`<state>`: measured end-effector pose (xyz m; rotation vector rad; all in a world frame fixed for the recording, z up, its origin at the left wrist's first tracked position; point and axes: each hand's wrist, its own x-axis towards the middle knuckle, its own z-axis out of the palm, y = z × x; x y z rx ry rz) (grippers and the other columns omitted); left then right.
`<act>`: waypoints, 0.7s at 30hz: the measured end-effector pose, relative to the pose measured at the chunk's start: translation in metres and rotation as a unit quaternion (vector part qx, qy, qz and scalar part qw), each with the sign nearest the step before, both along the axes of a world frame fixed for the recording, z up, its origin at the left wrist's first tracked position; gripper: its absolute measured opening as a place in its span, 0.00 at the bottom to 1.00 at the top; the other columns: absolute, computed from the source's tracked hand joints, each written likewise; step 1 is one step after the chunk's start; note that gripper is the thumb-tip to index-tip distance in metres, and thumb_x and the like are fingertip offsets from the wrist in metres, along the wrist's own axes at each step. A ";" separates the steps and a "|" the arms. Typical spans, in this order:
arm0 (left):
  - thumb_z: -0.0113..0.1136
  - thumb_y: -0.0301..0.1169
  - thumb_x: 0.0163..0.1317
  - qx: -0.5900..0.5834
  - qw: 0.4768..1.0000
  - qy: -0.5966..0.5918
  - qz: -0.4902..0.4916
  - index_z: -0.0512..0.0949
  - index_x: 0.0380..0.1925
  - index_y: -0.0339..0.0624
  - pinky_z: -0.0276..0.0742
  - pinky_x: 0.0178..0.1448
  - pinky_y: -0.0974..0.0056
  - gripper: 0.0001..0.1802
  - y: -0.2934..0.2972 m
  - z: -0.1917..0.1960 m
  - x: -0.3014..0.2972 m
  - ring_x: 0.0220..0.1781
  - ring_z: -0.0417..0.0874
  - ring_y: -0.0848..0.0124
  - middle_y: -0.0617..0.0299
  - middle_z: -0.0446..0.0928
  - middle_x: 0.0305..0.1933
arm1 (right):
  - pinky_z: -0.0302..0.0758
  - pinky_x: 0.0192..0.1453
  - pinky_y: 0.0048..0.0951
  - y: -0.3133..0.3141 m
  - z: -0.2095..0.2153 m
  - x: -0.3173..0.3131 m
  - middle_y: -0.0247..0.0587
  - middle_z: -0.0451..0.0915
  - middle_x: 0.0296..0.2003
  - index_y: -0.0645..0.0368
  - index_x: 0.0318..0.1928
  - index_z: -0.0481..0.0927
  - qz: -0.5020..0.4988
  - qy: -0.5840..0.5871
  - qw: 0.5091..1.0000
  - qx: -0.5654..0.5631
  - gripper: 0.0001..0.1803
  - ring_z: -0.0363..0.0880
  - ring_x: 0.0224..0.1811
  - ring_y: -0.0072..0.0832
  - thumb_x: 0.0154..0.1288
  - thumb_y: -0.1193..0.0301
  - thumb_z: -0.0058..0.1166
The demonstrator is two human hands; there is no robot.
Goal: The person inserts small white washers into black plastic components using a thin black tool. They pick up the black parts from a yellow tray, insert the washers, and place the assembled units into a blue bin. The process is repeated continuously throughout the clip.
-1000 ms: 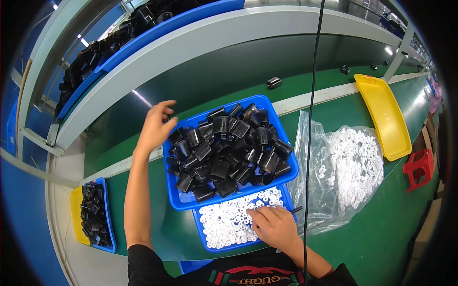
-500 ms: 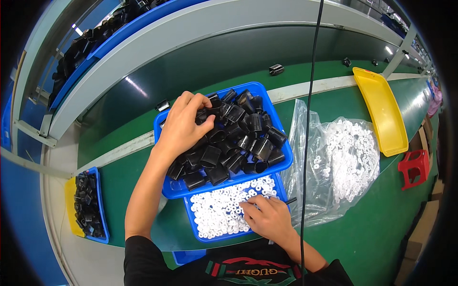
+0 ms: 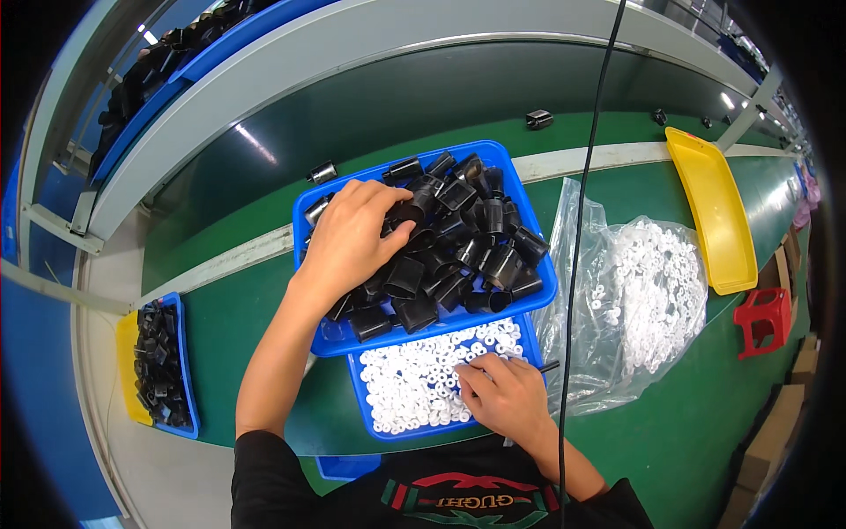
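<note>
My left hand (image 3: 357, 234) reaches into a blue tray (image 3: 339, 342) heaped with short, hollow black plastic fittings (image 3: 405, 278). Its thumb and fingers curl round one black plastic fitting (image 3: 407, 212) near the top of the heap. Below and partly under that tray sits a second blue tray (image 3: 377, 430), which holds many small white rings (image 3: 410, 392). Over the rings' right side, my right hand (image 3: 509, 397) is closed round a thin dark rod (image 3: 549, 366), whose end sticks out by the knuckles. The fingertips hide the rod's other end.
To the right lie a clear plastic bag (image 3: 656, 300) of white rings and a yellow tray (image 3: 718, 220). A black cable (image 3: 577, 238) hangs across the view. Another blue tray (image 3: 187, 388) of black parts stands at left. Loose fittings (image 3: 539, 119) lie beyond a pale rail (image 3: 590, 159); a red stool (image 3: 762, 322) is at right.
The whole view has shifted slightly, with the trays now a little further right and up. My left hand has tightened round a fitting in the heap. My right hand stays over the rings, still gripping the rod.
</note>
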<state>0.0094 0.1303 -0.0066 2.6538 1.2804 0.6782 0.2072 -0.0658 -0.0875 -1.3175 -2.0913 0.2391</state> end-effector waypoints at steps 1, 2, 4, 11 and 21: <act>0.69 0.32 0.52 0.016 1.000 -0.007 -0.007 0.81 0.43 0.38 0.74 0.55 0.57 0.18 0.001 -0.002 0.000 0.48 0.79 0.55 0.54 0.80 0.45 | 0.74 0.29 0.30 0.000 0.000 0.000 0.30 0.75 0.31 0.54 0.36 0.81 -0.004 -0.002 1.000 0.001 0.11 0.78 0.24 0.26 0.49 0.72 0.64; 0.69 0.32 0.52 0.031 0.999 -0.014 -0.014 0.81 0.43 0.38 0.75 0.54 0.57 0.18 0.003 -0.003 0.001 0.48 0.79 0.55 0.55 0.81 0.45 | 0.74 0.29 0.30 0.000 -0.001 -0.001 0.30 0.75 0.31 0.53 0.36 0.81 -0.007 -0.004 1.000 0.002 0.11 0.78 0.24 0.26 0.49 0.72 0.64; 0.70 0.31 0.51 0.050 0.998 -0.040 -0.008 0.81 0.42 0.38 0.76 0.53 0.59 0.18 0.005 -0.008 0.002 0.47 0.81 0.56 0.55 0.81 0.45 | 0.74 0.29 0.30 0.000 -0.002 -0.001 0.30 0.75 0.31 0.53 0.36 0.81 -0.009 -0.007 1.000 0.001 0.11 0.78 0.24 0.26 0.49 0.72 0.64; 0.70 0.31 0.48 -0.031 0.942 -0.311 -0.127 0.77 0.40 0.35 0.80 0.54 0.55 0.19 -0.027 0.006 -0.012 0.50 0.83 0.56 0.44 0.77 0.53 | 0.71 0.26 0.28 0.002 0.001 -0.003 0.30 0.76 0.30 0.53 0.34 0.82 -0.013 0.004 1.000 0.003 0.11 0.77 0.24 0.26 0.48 0.75 0.66; 0.72 0.31 0.52 -0.459 0.712 -0.477 -0.233 0.75 0.42 0.32 0.82 0.51 0.57 0.21 -0.144 -0.041 -0.037 0.47 0.85 0.58 0.42 0.82 0.46 | 0.72 0.27 0.30 0.008 0.011 -0.001 0.32 0.76 0.32 0.55 0.39 0.83 -0.002 0.019 1.000 -0.006 0.15 0.77 0.24 0.28 0.47 0.75 0.65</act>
